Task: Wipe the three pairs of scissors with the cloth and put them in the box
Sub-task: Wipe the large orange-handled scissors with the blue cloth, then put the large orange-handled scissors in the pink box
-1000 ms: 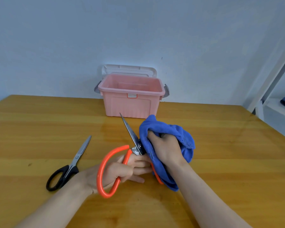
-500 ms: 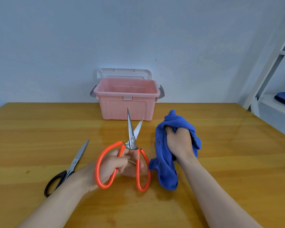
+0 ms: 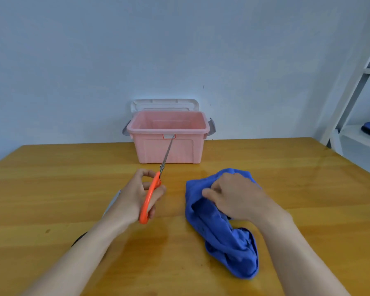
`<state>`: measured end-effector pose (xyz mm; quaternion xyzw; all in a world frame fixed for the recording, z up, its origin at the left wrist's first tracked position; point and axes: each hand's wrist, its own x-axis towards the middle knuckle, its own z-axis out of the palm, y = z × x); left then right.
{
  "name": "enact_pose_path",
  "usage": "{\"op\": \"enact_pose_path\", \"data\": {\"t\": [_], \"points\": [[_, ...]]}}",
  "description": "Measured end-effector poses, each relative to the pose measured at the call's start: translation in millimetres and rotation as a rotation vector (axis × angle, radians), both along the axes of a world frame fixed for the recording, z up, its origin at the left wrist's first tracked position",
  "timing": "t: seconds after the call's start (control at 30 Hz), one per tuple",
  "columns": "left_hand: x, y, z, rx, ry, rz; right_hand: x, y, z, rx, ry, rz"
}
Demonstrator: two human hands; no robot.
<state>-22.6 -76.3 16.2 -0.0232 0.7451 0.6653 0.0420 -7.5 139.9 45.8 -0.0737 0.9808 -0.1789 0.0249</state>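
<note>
Orange plastic loops mark the scissors (image 3: pixel 151 194) held in the left hand (image 3: pixel 135 197); the fingers (image 3: pixel 156 190) are curled round the handles, and the slim steel blades lie closed together, pointing up and away so that their tip overlaps the front wall of the box just under its rim. Whether the tip touches the wall cannot be told. Pink moulded plastic forms the box (image 3: pixel 169 149), a rectangular tub with a ribbed base band, grey side latches and a pale lid (image 3: pixel 165 102) standing open behind it against the wall; no scissors show inside it. It sits at the far edge of the table (image 3: pixel 51 174), a glossy, honey-coloured wooden top with plank seams. The right hand (image 3: pixel 237 195) rests on a crumpled blue cloth (image 3: pixel 229 240), soft and deeply folded, with fingertips gathered into the fabric near its upper end; the cloth lies on the table to the right of the scissors, apart from them. A second pair of scissors (image 3: pixel 112 202), grey blade and dark handle, is mostly hidden behind the left forearm.
</note>
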Motion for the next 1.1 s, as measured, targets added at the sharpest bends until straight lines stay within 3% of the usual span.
{"op": "enact_pose_path", "data": {"t": [0.07, 0.13, 0.23, 0.33, 0.4, 0.47, 0.57, 0.63, 0.7, 0.93, 1.0, 1.1], "points": [[-1.5, -0.6, 3.9, -0.110, 0.089, -0.003, 7.3, -8.7, 16.6, -0.165, 0.219, -0.029], [-2.3, 3.3, 11.5, -0.084, 0.126, -0.001, 6.1, -21.5, 26.3, -0.449, 0.332, -0.005], [-4.3, 9.5, 23.8, -0.130, 0.223, -0.041, -14.3, -35.7, 25.2, -0.768, 0.211, 0.055], [-11.9, 8.1, 27.8, -0.217, 0.325, 0.009, -35.9, -41.9, 26.1, -1.123, -0.007, -0.025], [-19.7, 3.4, 29.6, -0.300, 0.361, 0.027, -47.9, -45.7, 28.2, -1.177, -0.016, -0.093], [-25.7, -3.9, 33.0, -0.388, 0.386, 0.015, -58.3, -48.9, 26.2, -0.972, 0.229, -0.099], [-33.4, -15.9, 42.3, -0.558, 0.421, -0.030, -71.6, -50.8, 23.1, -0.345, 0.791, 0.036], [-39.8, -21.4, 47.2, -0.708, 0.470, -0.059, -80.0, -53.6, 23.6, 0.024, 0.856, 0.203], [-46.0, -25.0, 51.0, -0.807, 0.526, -0.067, -84.9, -63.4, 27.0, 0.219, 0.713, 0.326], [-69.8, -38.0, 66.8, -0.816, 0.500, -0.079, -102.8, -96.3, 32.9, 0.151, 0.355, 0.462], [-73.7, -44.5, 75.2, -0.812, 0.475, -0.117, -113.5, -97.5, 34.6, 0.147, 0.375, 0.471], [-76.8, -49.5, 86.5, -0.813, 0.530, -0.093, -131.6, -99.1, 37.2, 0.201, 0.555, 0.467]]}}
